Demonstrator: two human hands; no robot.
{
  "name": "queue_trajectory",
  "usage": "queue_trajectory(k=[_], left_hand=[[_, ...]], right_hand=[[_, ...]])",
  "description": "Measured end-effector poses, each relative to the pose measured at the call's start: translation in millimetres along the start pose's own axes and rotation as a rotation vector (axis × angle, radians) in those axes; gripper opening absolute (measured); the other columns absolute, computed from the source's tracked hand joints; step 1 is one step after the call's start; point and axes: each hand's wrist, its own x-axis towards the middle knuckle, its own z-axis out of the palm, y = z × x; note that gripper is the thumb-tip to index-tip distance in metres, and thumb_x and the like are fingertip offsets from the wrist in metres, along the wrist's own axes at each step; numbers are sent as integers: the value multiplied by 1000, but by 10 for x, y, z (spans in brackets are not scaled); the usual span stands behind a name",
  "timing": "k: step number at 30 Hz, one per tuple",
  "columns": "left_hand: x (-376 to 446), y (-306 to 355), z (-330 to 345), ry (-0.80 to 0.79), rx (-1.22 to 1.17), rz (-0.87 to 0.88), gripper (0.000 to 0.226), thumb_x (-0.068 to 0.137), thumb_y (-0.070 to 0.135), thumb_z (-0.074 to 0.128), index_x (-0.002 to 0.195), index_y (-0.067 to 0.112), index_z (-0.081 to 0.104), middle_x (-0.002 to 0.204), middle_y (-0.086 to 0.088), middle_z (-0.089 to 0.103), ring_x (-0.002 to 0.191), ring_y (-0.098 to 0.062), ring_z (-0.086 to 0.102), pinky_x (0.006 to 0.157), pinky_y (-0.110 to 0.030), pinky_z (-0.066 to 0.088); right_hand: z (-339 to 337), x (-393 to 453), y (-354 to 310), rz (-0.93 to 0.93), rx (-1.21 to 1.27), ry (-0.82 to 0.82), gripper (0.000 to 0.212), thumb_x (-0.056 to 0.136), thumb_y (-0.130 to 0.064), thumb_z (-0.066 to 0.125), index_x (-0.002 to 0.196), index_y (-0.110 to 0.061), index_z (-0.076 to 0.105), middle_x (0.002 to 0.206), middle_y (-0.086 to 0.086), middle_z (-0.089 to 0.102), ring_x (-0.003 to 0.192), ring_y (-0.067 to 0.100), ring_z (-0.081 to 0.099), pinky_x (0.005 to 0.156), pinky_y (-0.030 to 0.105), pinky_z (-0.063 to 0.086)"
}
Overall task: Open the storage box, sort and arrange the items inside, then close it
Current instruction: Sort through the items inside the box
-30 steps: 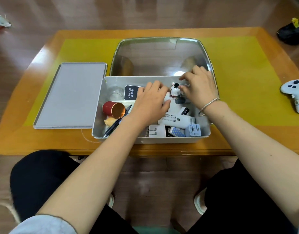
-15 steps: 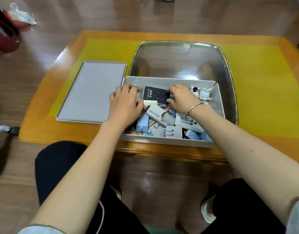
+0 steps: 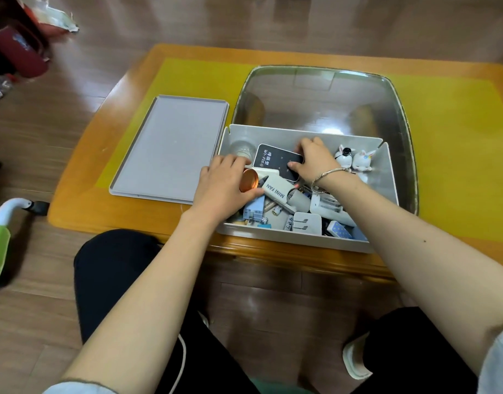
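Grey plastic storage box [image 3: 307, 237], rectangular and open-topped, sits at the near edge of an orange wooden table [image 3: 82, 200] with a yellow mat; its flat grey lid [image 3: 170, 146] lies just beside it at 9 o'clock, upside down. At 12 o'clock, touching the box's far wall, a clear rounded plastic tub [image 3: 398, 115].

Left hand [image 3: 224, 186] reaches into the box's 9 o'clock end, fingers curled round a small red cylindrical tin with a copper-coloured end [image 3: 249, 180]. Right hand [image 3: 312, 162] grips the right end of a black rounded device with white Wi-Fi lettering [image 3: 276, 160], thumb on its face, fingers over its far edge; a metal bracelet [image 3: 327, 176] circles that wrist.

Between the hands, a white carton marked MINI FAN [image 3: 276, 189], tilted. At 2 o'clock in the box, two small white animal figurines [image 3: 354, 159], side by side. Along the near wall: white charger plug [image 3: 307, 223], blue dotted packet [image 3: 339, 230], loose small items, too jumbled to name.
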Motion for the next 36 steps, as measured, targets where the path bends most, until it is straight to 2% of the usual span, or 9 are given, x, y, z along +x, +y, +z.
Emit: queue_trajectory(k=[3, 7, 10, 14, 17, 20, 25, 32, 36], left_hand=[[7, -4, -3, -34, 21, 12, 74, 71, 63, 70, 129, 24, 46, 132, 1, 52, 122, -22, 40, 92, -41, 37], [7, -22, -1, -26, -30, 2, 72, 72, 51, 75, 132, 27, 43, 133, 2, 52, 124, -21, 40, 94, -41, 37], [1, -23, 0, -7, -64, 0, 69, 72, 47, 77, 129, 27, 44, 130, 2, 54, 122, -21, 41, 93, -41, 37], [0, -27, 8, 24, -110, -10, 58, 73, 47, 76, 118, 25, 45, 121, 2, 57, 114, -21, 45, 88, -39, 38], [1, -29, 22, 60, -137, 0, 51, 81, 48, 68, 118, 22, 45, 121, 1, 56, 113, -22, 47, 85, -37, 36], [-1, -22, 19, 105, -203, -5, 49, 87, 46, 63, 123, 19, 44, 123, 0, 55, 114, -21, 49, 87, -36, 35], [8, -9, -7, 119, -251, -34, 49, 92, 39, 58, 132, 17, 42, 131, -3, 51, 118, -21, 49, 94, -40, 39], [8, 3, -10, 109, -295, -62, 48, 94, 44, 51, 134, 18, 42, 133, -4, 50, 119, -22, 48, 97, -41, 39], [17, 0, -29, 109, -293, -71, 48, 97, 48, 39, 133, 18, 42, 133, -5, 50, 122, -24, 46, 103, -41, 29]], right_hand=[[-26, -15, 19, -5, 72, 45, 23, 87, -18, 63, 106, -9, 54, 104, 9, 57, 98, 27, 54, 83, 30, 39], [-102, -70, -9, -41, 202, 15, 26, 87, -15, 63, 111, -8, 55, 90, 3, 54, 81, 19, 52, 76, 29, 42], [-125, -123, -46, -99, 185, -50, 14, 88, -17, 62, 100, -9, 63, 87, 3, 52, 78, 20, 55, 67, 24, 44], [-188, -210, 31, -187, 15, 53, 18, 91, -16, 57, 103, -6, 64, 95, 7, 44, 88, 17, 44, 77, 22, 29], [-327, -306, 154, -161, 49, 178, 15, 92, -15, 54, 100, -7, 64, 98, 12, 62, 95, 27, 55, 77, 28, 34], [-428, -418, 243, -118, 150, 248, 14, 93, -15, 53, 101, -8, 62, 96, 9, 66, 88, 24, 57, 79, 32, 40], [-501, -633, 344, -85, 267, 178, 16, 95, -13, 48, 99, -6, 61, 89, 2, 61, 84, 16, 55, 75, 27, 41], [-456, -797, 378, -97, 333, 24, 17, 97, -13, 47, 99, -6, 62, 92, 5, 61, 86, 15, 54, 76, 24, 38], [-406, -811, 278, -129, 362, -19, 18, 96, -13, 48, 99, -4, 64, 86, 1, 61, 79, 14, 53, 72, 25, 41]])
